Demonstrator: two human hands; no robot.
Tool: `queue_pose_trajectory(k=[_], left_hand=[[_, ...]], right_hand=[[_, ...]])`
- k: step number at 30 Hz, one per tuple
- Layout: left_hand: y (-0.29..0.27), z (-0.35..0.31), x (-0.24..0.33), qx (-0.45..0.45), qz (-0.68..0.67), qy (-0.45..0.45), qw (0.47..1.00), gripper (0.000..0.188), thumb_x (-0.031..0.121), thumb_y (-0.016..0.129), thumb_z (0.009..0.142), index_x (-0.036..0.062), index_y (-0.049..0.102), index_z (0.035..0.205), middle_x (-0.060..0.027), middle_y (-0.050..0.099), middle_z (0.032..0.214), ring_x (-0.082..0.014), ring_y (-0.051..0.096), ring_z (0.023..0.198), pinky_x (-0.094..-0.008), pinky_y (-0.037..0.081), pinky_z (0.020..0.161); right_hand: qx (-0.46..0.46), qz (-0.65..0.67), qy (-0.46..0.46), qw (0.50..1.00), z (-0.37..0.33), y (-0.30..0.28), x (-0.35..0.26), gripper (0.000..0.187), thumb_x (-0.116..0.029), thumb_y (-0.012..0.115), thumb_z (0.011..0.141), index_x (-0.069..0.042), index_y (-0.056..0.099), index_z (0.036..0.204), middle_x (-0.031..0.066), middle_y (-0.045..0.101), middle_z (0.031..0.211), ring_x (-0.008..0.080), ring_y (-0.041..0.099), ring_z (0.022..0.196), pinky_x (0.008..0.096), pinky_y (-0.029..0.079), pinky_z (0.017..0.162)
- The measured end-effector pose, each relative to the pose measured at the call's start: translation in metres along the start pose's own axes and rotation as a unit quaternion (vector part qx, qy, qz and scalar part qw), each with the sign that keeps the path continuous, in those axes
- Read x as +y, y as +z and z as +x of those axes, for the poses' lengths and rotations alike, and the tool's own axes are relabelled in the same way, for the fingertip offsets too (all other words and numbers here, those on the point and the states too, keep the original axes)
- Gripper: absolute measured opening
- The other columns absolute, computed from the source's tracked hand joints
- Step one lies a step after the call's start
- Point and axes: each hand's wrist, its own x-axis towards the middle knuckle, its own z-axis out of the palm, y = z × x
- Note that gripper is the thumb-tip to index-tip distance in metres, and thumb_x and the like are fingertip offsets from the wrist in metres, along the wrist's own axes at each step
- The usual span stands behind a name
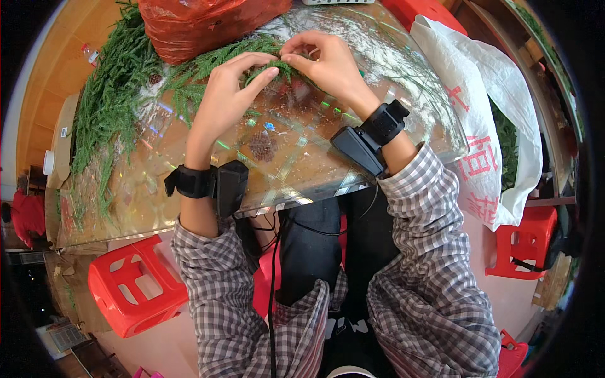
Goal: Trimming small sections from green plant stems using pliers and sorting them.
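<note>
Both my hands are close together over the far side of the table, at a green needle-leaved sprig (287,69). My left hand (234,89) has its fingers curled round the sprig from the left, thumb pointing toward the tips of the right fingers. With thumb and forefinger pinched, my right hand (329,66) grips the sprig near its upper part. Whatever small piece lies right between the fingertips is hard to make out. More loose greenery (195,82) spreads behind and beside the left hand. A brown pine cone (263,146) lies nearer to me on the table.
A large pile of green branches (116,82) covers the table's left side. A red plastic bag (201,28) stands behind my left hand. White powder dusts the glossy tabletop (315,154). A white woven sack (466,113) stands at right; red stools (113,296) flank the table.
</note>
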Motion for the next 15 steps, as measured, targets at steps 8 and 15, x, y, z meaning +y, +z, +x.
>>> queue_pose_trajectory(k=[8,15], left_hand=[[-0.003,0.000,-0.003,0.012,-0.165,-0.029,0.986,0.029,0.021,0.062,0.086,-0.0005,0.063,0.105,-0.0106,0.064,0.106,-0.0181,0.057,0.099,-0.0301,0.041,0.090],[0.006,0.001,-0.005,0.019,-0.230,-0.121,0.965,0.026,0.024,0.065,0.084,0.0017,0.064,0.099,-0.0104,0.061,0.110,-0.0131,0.052,0.101,-0.0285,0.041,0.088]], right_hand=[[0.021,0.075,-0.008,0.997,-0.001,-0.004,-0.001,0.013,-0.011,0.066,0.082,0.000,0.067,0.090,0.0053,0.067,0.084,0.0118,0.062,0.076,0.0253,0.048,0.070],[0.021,0.057,-0.044,0.997,-0.005,-0.003,-0.011,0.013,-0.008,0.067,0.081,0.001,0.067,0.091,0.0062,0.067,0.086,0.0106,0.062,0.080,0.0238,0.049,0.072]])
